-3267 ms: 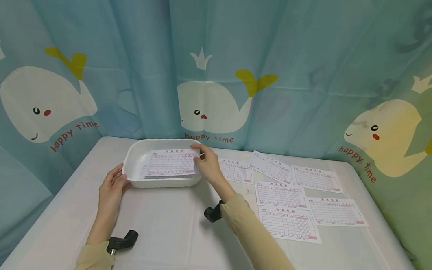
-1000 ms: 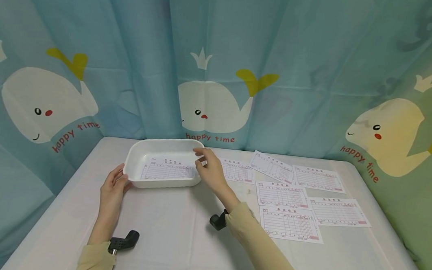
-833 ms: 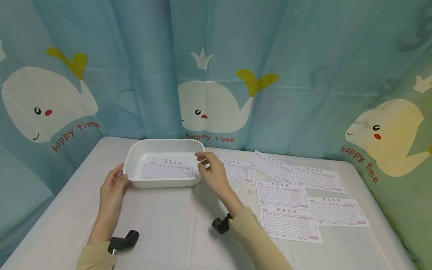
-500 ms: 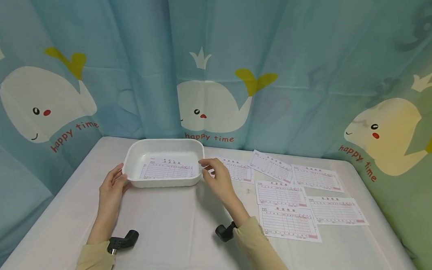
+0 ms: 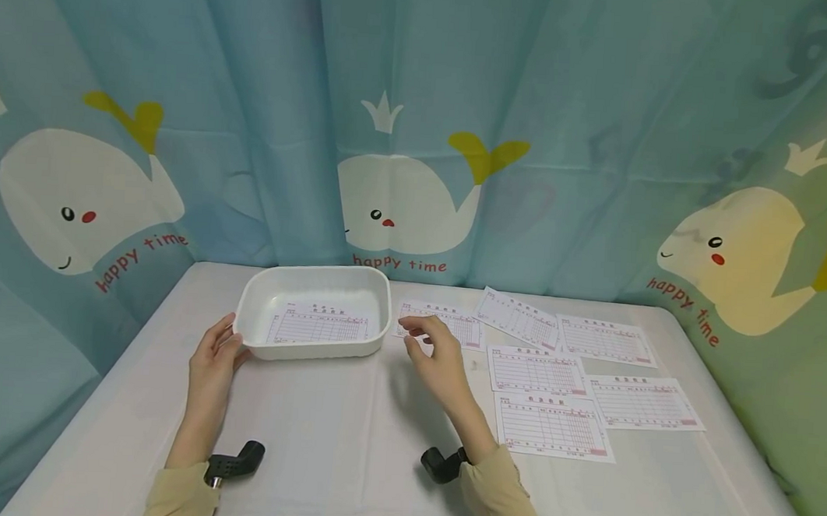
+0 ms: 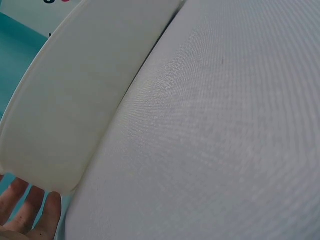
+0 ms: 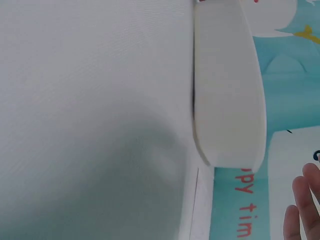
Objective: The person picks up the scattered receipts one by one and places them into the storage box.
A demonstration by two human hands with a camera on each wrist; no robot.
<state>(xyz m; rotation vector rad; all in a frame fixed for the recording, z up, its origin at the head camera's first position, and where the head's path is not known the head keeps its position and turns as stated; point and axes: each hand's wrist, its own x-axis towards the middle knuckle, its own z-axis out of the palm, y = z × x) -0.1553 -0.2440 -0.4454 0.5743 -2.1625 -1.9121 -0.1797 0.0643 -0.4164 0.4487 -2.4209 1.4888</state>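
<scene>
A white plastic tray [image 5: 310,352] sits at the back left of the table, with printed receipt slips [image 5: 322,325] overlapping on its floor. My left hand [image 5: 213,364] holds the tray's left end, thumb at the rim. In the left wrist view, fingertips [image 6: 50,210] rest against the end of the tray's outer wall [image 6: 75,90]. My right hand [image 5: 439,361] holds nothing and is just right of the tray, fingers loosely bent. It partly overlaps a receipt slip [image 5: 467,332] on the table. In the right wrist view, its fingers [image 7: 302,200] appear apart from the tray [image 7: 227,90].
Several more receipt slips lie flat on the right of the white-covered table [image 5: 319,456], among them a tilted slip [image 5: 519,318] at the back and a front slip [image 5: 552,427]. A blue curtain [image 5: 287,127] with whale prints hangs directly behind the table.
A slip that my right hand held over the tray now lies inside it, let go. The right hand has since drawn right and toward me, out past the tray's rim. My left hand has stayed put.
</scene>
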